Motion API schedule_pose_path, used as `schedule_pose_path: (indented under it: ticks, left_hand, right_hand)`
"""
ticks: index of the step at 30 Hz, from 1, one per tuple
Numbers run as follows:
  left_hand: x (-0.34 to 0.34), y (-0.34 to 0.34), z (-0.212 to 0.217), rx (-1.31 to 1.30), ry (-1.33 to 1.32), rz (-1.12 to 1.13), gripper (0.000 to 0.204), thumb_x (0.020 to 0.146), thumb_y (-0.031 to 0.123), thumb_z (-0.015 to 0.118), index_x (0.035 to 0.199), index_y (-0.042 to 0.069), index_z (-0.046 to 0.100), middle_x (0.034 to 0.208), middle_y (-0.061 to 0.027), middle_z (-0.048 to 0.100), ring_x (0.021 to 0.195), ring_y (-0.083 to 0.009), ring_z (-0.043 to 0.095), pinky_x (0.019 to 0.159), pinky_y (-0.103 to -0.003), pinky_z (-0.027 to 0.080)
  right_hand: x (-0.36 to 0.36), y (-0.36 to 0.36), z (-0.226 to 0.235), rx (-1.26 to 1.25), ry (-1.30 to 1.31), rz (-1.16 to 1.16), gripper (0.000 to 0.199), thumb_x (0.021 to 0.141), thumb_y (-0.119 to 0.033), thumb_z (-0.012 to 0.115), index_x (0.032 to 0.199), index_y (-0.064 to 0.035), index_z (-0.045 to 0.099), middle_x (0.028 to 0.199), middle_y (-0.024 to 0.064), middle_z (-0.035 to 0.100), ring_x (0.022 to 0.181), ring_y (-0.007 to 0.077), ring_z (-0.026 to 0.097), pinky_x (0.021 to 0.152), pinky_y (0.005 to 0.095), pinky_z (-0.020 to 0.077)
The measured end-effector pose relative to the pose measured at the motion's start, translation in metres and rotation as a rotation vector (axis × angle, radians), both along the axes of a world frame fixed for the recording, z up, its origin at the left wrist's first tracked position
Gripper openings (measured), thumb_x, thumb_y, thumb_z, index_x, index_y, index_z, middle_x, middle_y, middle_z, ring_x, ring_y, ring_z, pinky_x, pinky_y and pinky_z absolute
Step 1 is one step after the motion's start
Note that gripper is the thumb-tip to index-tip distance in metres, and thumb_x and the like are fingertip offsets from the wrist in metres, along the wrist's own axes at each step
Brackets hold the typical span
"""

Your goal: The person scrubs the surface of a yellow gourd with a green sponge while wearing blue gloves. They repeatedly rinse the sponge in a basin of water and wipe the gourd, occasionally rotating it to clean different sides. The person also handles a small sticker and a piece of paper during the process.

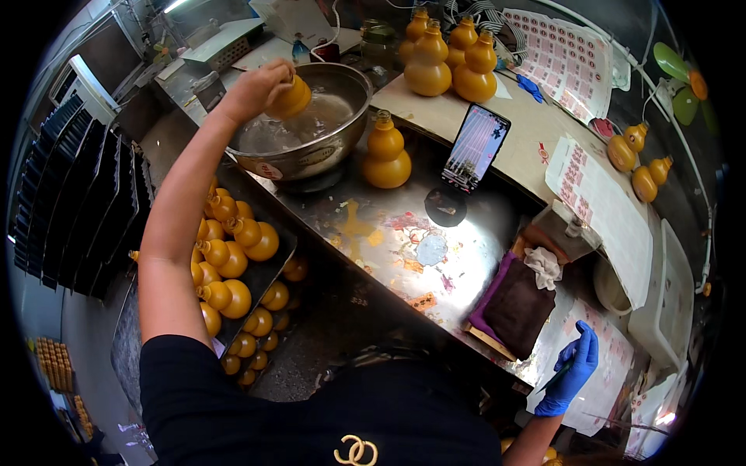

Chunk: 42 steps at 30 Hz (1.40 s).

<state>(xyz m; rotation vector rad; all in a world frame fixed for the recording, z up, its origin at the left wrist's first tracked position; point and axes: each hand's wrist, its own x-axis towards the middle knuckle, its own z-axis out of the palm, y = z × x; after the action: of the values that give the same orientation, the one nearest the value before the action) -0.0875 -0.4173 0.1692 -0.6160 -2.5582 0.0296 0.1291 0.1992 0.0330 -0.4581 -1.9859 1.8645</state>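
My bare left hand [260, 89] grips an orange-yellow gourd-shaped bottle [292, 99], partly hidden by the fingers. It holds the bottle low over the water inside a round metal basin [359, 101]. Just right of the basin, another gourd-shaped bottle [386, 159] stands upright on the metal bench. At the lower right my right hand [573, 369], in a blue glove, is closed round a thin dark tool [556, 377] whose kind I cannot make out. That hand is above printed sheets, beside a folded dark brown cloth [517, 307].
Stacked trays of gourd bottles [233, 260] stand below the bench on the left. Several more bottles [428, 62] occupy the raised back shelf. A phone [476, 147] leans mid-bench. Crumpled white tissue [543, 268] lies by the cloth. Sticker sheets [602, 217] and a white tub [667, 299] are right.
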Motion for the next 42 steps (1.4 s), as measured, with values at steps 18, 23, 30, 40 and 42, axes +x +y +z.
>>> schedule_pose_path:
  ticks: [18,23,30,40,42]
  left_hand:
    - [0.003,-0.021,-0.008,-0.260,-0.045,0.137,0.014,0.085,0.018,0.060,0.091,0.006,0.061,0.115,-0.0106,0.056,0.101,-0.0293,0.056,0.087,-0.041,0.044]
    - [0.006,0.011,0.001,-0.309,-0.187,0.480,0.020,0.083,0.021,0.061,0.097,0.006,0.061,0.103,-0.0091,0.058,0.098,-0.0276,0.057,0.085,-0.039,0.043]
    - [0.000,-0.020,-0.010,-0.185,0.005,0.275,0.015,0.083,0.018,0.063,0.087,0.005,0.059,0.090,-0.0126,0.059,0.085,-0.0352,0.059,0.074,-0.041,0.047]
    - [0.058,0.004,0.067,0.098,0.285,0.352,0.016,0.089,0.018,0.062,0.092,0.002,0.061,0.097,-0.0109,0.063,0.091,-0.0265,0.064,0.079,-0.035,0.048]
    - [0.073,0.023,0.085,0.296,0.222,0.298,0.017,0.090,0.019,0.061,0.093,0.003,0.061,0.102,-0.0090,0.062,0.097,-0.0232,0.063,0.085,-0.033,0.048]
  right_hand:
    - [0.012,0.004,-0.004,-0.122,-0.038,-0.049,0.021,0.096,-0.018,0.053,0.105,-0.0020,0.064,0.057,-0.0064,0.040,0.044,0.0008,0.035,0.039,0.0178,0.0238]
    - [0.014,0.001,-0.005,-0.135,-0.037,-0.056,0.019,0.095,-0.016,0.054,0.105,-0.0022,0.064,0.057,-0.0060,0.041,0.043,0.0006,0.035,0.038,0.0178,0.0238]
    - [0.014,0.003,-0.006,-0.144,-0.031,-0.055,0.019,0.095,-0.016,0.054,0.105,-0.0017,0.064,0.058,-0.0059,0.041,0.044,0.0007,0.035,0.038,0.0176,0.0239]
    - [0.013,0.001,-0.005,-0.195,0.004,0.100,0.026,0.097,-0.021,0.051,0.102,0.0017,0.064,0.058,-0.0058,0.041,0.042,0.0014,0.034,0.039,0.0187,0.0236]
    - [0.011,-0.002,-0.005,-0.215,-0.005,0.132,0.029,0.097,-0.023,0.051,0.099,0.0025,0.064,0.057,-0.0059,0.039,0.042,0.0021,0.034,0.039,0.0192,0.0242]
